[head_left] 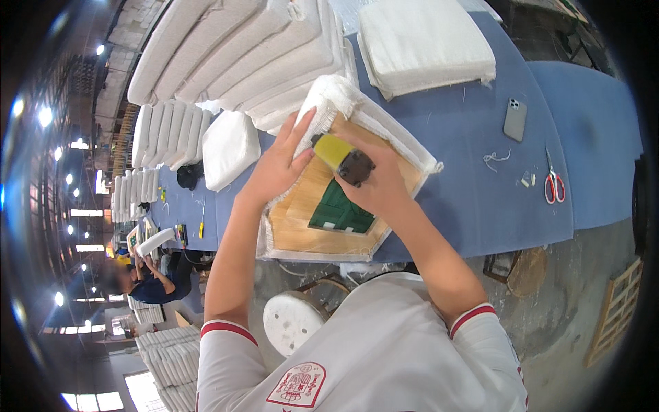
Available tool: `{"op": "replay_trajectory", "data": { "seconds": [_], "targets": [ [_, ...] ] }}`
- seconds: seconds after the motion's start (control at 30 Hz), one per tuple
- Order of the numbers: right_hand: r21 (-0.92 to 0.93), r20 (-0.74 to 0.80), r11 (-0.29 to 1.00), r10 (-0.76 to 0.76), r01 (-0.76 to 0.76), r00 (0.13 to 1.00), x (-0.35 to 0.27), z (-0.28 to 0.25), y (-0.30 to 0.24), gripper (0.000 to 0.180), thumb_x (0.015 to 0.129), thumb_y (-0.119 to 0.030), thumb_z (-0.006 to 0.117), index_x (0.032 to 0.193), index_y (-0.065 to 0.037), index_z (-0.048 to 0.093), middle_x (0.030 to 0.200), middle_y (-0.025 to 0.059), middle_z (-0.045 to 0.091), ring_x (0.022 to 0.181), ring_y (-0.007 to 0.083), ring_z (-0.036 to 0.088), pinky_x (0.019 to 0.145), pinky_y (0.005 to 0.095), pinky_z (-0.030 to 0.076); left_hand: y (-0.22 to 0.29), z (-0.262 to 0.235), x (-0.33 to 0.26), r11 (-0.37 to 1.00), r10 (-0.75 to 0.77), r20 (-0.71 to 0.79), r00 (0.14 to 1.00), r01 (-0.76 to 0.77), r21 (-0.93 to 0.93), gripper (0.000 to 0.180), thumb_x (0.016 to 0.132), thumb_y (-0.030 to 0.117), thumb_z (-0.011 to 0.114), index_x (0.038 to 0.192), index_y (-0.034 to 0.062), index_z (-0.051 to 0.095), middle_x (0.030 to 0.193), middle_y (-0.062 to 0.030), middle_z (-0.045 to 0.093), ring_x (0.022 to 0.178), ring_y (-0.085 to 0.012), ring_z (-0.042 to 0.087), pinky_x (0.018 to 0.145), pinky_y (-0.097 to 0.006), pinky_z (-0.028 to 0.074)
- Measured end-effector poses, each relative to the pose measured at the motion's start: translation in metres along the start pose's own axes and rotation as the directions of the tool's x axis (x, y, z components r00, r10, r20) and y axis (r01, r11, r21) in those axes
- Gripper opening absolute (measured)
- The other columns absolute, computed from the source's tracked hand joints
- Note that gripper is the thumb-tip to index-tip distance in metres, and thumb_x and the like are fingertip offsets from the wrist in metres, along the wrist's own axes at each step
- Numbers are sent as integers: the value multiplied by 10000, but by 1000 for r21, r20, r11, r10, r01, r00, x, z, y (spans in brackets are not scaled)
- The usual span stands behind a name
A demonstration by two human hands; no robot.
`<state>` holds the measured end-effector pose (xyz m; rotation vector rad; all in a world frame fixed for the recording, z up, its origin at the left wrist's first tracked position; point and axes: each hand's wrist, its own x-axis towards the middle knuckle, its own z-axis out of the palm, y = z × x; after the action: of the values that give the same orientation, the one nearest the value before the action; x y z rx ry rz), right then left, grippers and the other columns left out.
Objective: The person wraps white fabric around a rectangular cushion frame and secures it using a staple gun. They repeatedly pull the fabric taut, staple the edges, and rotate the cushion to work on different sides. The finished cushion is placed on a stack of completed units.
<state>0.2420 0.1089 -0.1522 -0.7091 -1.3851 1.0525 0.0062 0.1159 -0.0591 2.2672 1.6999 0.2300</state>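
A seat cushion lies underside up on the blue table, its wooden board (292,223) framed by white fabric (333,93). A dark green patch (329,206) sits on the board. My right hand (381,182) is wrapped round a yellow and black staple gun (333,151), its nose near the cushion's far left edge. My left hand (278,168) rests on the fabric at that edge, fingers stretched out and thumb apart, beside the staple gun. What lies under the gun's nose is hidden.
Stacked white cushions (240,55) stand at the far left; another cushion (425,44) lies at the back. A phone (515,120), red-handled scissors (553,185) and thread (495,159) lie on the right. A white stool (292,323) is below. A co-worker (158,281) is at left.
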Motion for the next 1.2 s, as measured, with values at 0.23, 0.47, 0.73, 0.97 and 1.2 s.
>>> {"op": "replay_trajectory", "data": {
  "seconds": [0.23, 0.47, 0.73, 0.97, 1.2],
  "targets": [
    [-35, 1, 996, -86, 86, 996, -6, 10, 1, 587, 829, 5, 884, 1403, -50, 774, 1011, 194, 816, 903, 366, 804, 825, 401, 614, 15, -9, 3, 991, -111, 91, 990, 117, -61, 995, 983, 108, 682, 1860, 301, 254, 1879, -304, 261, 1723, -497, 306, 1383, -528, 332],
    [13, 122, 994, 106, -108, 987, -25, 17, 8, 628, 893, 20, 864, 1499, -76, 729, 1176, 166, 844, 1060, 225, 816, 949, 345, 611, -20, -42, -5, 619, -152, 380, 913, 387, -683, 904, 1167, 693, 470, 1891, 261, 144, 1949, -81, 176, 1787, -298, 189, 1448, -447, 144],
    [-54, 134, 994, 97, -90, 986, -33, 30, 25, 566, 916, -14, 858, 1465, -85, 742, 1023, 169, 840, 929, 261, 841, 870, 350, 624, -44, 8, -25, 952, -171, 82, 982, 186, -243, 705, 1261, 510, 365, 1878, 209, 202, 1929, -163, 211, 1777, -344, 209, 1437, -440, 174],
    [109, 72, 982, 147, -154, 987, -24, 29, 5, 613, 865, 34, 859, 1463, -48, 753, 1134, 160, 845, 1020, 267, 825, 913, 351, 616, -22, 1, -40, 994, -80, -15, 997, 79, -69, 670, 1213, 437, 515, 1839, 370, 286, 1832, -186, 391, 1606, -475, 485, 1276, -558, 482],
    [48, 79, 997, 54, -58, 995, -24, 33, 16, 645, 844, 25, 875, 1471, -60, 752, 1143, 177, 842, 1017, 288, 825, 918, 360, 619, -2, -2, -44, 987, -151, 27, 988, 152, -48, 795, 1148, 246, 636, 1844, 360, 270, 1852, -234, 345, 1562, -513, 525, 1261, -552, 499]
  ]
}}
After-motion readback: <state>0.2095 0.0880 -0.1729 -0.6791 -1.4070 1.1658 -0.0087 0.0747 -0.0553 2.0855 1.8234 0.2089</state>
